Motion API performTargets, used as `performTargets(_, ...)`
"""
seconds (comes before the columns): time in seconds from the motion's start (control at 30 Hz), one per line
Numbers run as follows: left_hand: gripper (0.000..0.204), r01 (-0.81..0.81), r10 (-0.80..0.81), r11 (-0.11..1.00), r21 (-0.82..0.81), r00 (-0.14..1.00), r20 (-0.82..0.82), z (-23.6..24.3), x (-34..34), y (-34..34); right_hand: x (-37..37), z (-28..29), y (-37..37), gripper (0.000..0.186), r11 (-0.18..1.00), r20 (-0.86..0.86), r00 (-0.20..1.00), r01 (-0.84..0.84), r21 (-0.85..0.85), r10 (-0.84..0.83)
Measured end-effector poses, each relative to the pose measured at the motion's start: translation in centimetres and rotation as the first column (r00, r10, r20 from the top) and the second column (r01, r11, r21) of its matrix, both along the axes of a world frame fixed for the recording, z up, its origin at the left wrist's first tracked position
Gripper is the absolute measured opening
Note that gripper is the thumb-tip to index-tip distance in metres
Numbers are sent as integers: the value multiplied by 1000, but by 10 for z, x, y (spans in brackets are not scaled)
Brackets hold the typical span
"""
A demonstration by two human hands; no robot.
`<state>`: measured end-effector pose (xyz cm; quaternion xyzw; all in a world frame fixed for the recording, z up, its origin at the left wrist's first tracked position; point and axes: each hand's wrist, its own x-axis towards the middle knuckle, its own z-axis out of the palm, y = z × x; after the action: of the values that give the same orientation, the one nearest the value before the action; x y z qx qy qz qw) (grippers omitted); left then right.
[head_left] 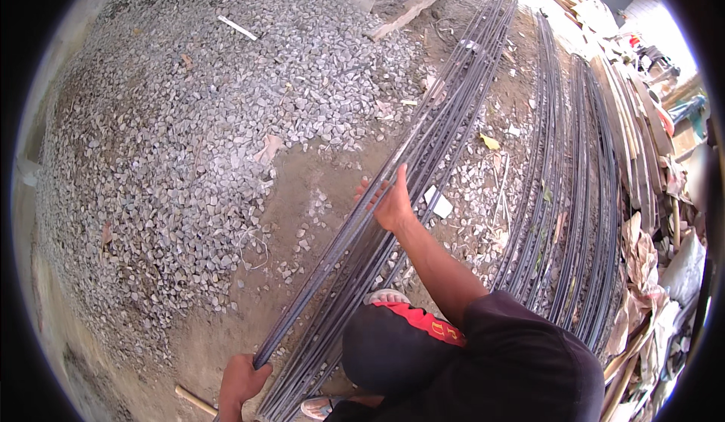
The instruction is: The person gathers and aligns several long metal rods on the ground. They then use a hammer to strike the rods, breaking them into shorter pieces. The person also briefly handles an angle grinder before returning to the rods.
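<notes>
A long ribbed steel bar (326,269) runs diagonally from the lower left toward the top, lifted slightly above a bundle of similar bars (461,89) lying on the dirt. My left hand (242,383) is closed around the bar's near end at the bottom of the view. My right hand (391,204) grips the same bar farther along, thumb pointing up and fingers wrapped around it. My knee in dark shorts with a red stripe (408,322) and a sandalled foot (385,297) are beside the bundle.
A large pile of grey gravel (189,120) fills the left side. Two more rows of steel bars (563,195) lie to the right, then wooden planks (630,112) and crumpled sacks (642,256). A plank (415,6) lies at the top. A wooden stick (195,401) is near my left hand.
</notes>
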<state>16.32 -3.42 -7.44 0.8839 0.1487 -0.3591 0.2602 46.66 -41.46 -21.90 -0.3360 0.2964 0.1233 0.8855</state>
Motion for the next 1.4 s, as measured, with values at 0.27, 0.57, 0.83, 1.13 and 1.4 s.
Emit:
performTargets(0.27, 44, -29, 29, 1000, 8, 1000, 6, -64, -5, -2, -34, 2, -61, 74, 502, -232, 866, -454, -737, 443)
performTargets(0.57, 58, -123, 59, 942, -312, 976, -208, -104, -19, -3, -19, -10, -76, 66, 460, -289, 909, -404, -790, 301)
performTargets(0.83, 54, 21, -82, 974, 225, 961, 263, -90, -15, -8, -37, -20, -80, 46, 161, -99, 938, -160, -974, 331)
performTargets(1.13, 47, -178, 215, 970, -166, 945, 247, -2, -8, 1, 10, 3, -9, 106, 979, 9, 999, -39, -201, 42)
performTargets(1.4, 38, -53, 123, 942, -333, 973, 193, -57, -41, -4, 48, 8, -4, 45, 924, -83, 935, 324, -202, -346)
